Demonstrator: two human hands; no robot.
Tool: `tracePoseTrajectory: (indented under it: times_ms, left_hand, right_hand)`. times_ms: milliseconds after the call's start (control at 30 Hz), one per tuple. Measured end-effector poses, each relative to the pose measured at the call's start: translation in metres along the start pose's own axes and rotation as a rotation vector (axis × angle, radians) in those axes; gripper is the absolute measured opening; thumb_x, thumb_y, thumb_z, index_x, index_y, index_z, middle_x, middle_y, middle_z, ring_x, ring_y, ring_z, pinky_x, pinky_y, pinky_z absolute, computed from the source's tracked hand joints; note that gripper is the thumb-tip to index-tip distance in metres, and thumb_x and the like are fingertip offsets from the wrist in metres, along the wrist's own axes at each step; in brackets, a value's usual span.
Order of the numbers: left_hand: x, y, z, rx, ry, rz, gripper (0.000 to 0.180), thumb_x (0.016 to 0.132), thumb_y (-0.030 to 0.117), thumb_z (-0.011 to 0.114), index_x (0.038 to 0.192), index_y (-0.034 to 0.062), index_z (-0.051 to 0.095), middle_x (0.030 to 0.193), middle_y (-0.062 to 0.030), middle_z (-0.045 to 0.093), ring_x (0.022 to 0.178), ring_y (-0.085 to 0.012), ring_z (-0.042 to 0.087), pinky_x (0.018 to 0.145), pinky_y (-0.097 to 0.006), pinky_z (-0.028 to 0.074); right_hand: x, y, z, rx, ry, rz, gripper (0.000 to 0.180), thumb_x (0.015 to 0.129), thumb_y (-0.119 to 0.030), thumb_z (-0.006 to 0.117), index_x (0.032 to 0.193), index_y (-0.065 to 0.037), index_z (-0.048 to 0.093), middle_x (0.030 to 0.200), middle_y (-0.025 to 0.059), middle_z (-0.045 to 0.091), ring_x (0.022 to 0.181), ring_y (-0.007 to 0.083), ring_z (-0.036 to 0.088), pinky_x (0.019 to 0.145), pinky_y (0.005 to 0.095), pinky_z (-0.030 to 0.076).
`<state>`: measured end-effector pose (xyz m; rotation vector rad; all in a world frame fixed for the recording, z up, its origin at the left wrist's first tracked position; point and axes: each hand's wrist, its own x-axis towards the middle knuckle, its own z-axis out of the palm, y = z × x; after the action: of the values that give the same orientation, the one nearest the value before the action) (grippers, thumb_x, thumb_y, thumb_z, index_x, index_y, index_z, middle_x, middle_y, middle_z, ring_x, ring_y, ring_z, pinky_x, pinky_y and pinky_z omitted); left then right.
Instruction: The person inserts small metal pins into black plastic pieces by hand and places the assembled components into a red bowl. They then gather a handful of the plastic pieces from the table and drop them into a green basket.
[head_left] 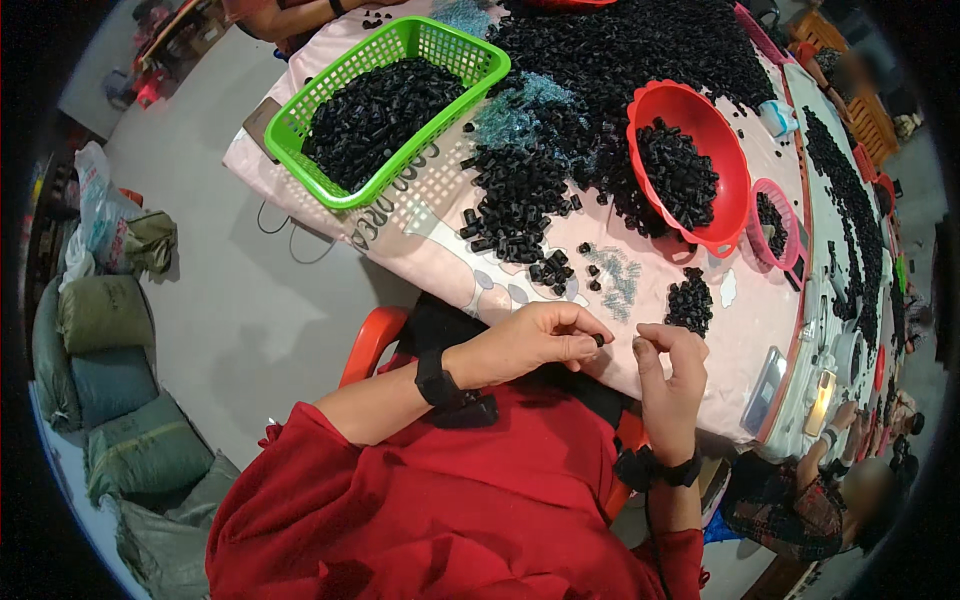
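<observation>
Black plastic piece (598, 340) sits pinched in left hand (535, 340) fingertips; right hand (668, 372), loosely curled, waits just beside it, rightward.

Stuffed green sacks (105, 400) and white plastic bag (95, 205) line the floor's left edge.

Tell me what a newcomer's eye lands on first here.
The heap of small black parts spread over the pink table cover, top centre. Next, the green basket at upper left and the red bowl to its right, both full of the same parts. Lower centre, the left hand pinches one black part beside the right hand, above red sleeves.
</observation>
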<state>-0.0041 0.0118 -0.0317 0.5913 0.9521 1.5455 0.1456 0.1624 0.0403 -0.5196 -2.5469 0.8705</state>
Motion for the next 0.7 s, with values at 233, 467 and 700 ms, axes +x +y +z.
tracePoseTrajectory:
  times_ms: [233, 467, 700]
  left_hand:
    - [-0.001, 0.001, 0.004, -0.102, -0.004, 0.012, 0.027, 0.101, 0.012, 0.063, 0.124, -0.0014, 0.064, 0.109, -0.0061, 0.069, 0.094, -0.0116, 0.063, 0.086, -0.028, 0.053]
    - [-0.001, -0.002, 0.001, -0.061, -0.010, 0.023, 0.027, 0.101, 0.013, 0.063, 0.124, -0.0005, 0.064, 0.108, -0.0058, 0.069, 0.095, -0.0116, 0.064, 0.085, -0.028, 0.053]
    - [-0.002, -0.004, 0.002, -0.028, 0.018, 0.021, 0.024, 0.100, 0.012, 0.064, 0.121, 0.0002, 0.064, 0.108, -0.0053, 0.069, 0.094, -0.0104, 0.064, 0.083, -0.026, 0.053]
  right_hand:
    - [0.001, -0.007, 0.000, 0.036, -0.033, -0.131, 0.012, 0.088, -0.003, 0.070, 0.100, -0.004, 0.070, 0.093, 0.0071, 0.066, 0.090, 0.0216, 0.058, 0.088, 0.0343, 0.042]
    - [0.003, -0.013, 0.002, 0.006, -0.055, -0.174, 0.014, 0.086, -0.002, 0.071, 0.100, -0.005, 0.070, 0.091, 0.0061, 0.065, 0.088, 0.0219, 0.058, 0.088, 0.0342, 0.040]
    - [0.000, -0.009, 0.009, 0.015, -0.045, -0.182, 0.018, 0.083, 0.002, 0.072, 0.099, -0.006, 0.071, 0.090, 0.0050, 0.064, 0.086, 0.0208, 0.058, 0.087, 0.0336, 0.039]
